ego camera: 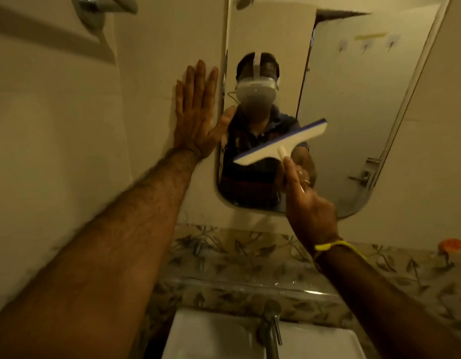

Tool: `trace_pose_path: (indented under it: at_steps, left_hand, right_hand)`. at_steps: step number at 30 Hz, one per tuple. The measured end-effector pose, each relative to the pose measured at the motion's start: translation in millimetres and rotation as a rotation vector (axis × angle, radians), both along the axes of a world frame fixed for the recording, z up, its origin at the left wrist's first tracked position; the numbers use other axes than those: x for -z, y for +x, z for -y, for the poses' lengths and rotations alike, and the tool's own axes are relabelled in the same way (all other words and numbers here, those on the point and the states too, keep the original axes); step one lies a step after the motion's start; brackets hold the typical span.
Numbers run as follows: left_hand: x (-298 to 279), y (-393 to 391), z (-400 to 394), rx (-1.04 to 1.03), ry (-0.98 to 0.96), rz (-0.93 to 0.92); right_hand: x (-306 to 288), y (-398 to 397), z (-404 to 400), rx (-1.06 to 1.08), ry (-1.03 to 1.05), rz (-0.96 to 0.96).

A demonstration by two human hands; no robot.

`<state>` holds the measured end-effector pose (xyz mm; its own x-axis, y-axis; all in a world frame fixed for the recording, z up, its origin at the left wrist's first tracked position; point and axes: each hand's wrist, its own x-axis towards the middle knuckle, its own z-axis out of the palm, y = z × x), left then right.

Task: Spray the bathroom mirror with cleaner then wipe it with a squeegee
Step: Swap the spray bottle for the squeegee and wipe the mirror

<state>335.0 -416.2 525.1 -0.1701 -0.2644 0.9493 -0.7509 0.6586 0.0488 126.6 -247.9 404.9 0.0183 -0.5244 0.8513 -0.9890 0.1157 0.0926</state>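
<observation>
The bathroom mirror (353,99) hangs on the wall ahead, with rounded lower corners. My right hand (308,203) grips the handle of a white squeegee (281,143) with a blue blade. The squeegee is tilted, its blade edge against or just off the glass near the mirror's lower middle. My left hand (195,112) lies flat with fingers spread on the wall tile just left of the mirror, its thumb reaching the mirror's edge. No spray bottle is in view. The mirror reflects a person wearing a headset.
A white basin (198,338) with a metal tap (271,330) sits below, under a glass shelf (250,283) and a leaf-patterned tile band. An orange object (450,246) sits at the right. A fixture (105,6) juts out at the top left.
</observation>
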Motion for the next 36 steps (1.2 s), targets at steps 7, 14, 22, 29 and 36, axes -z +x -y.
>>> trace_pose_path:
  at_steps: [7, 14, 22, 29, 36]
  left_hand:
    - [-1, -6, -7, -0.059, 0.072, 0.006]
    - [-1, -22, -30, -0.103, 0.16, -0.023]
    - [4, -27, -21, -0.175, 0.143, 0.011]
    - [21, -20, -26, -0.16, 0.12, 0.125]
    - [21, -24, -28, -0.144, 0.167, 0.134]
  right_hand:
    - [-77, 6, 10, 0.027, -0.304, 0.226]
    - [-5, 10, -9, 0.04, -0.171, 0.35]
    - [-72, -13, -21, 0.066, -0.379, 0.67]
    - [-39, -18, -22, 0.078, -0.405, 0.786]
    - [-50, -7, -13, 0.048, -0.503, 0.979]
